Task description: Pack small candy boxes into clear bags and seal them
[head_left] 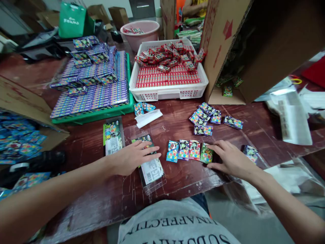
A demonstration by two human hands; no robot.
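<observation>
My left hand (135, 156) lies with its fingers stretched out over a clear plastic bag with a printed header card (151, 172), holding nothing. A second such bag (113, 137) lies to its left. In front of me, small boxes stand in a row: a blue box (172, 151), a purple box (183, 149), a red box (194, 149) and a green box (206, 153). The thumb and fingers of my right hand (227, 157) are closed about the right side of the green box at the row's end. A loose purple box (251, 153) lies right of that hand.
Behind are a green tray (96, 117) of purple boxes and a white basket (169, 93) of red boxes. Cardboard cartons (218, 44) stand on both sides. Loose purple boxes (203, 130) and a folded white paper (148, 118) lie on the table. Another person's arm (194, 8) shows behind.
</observation>
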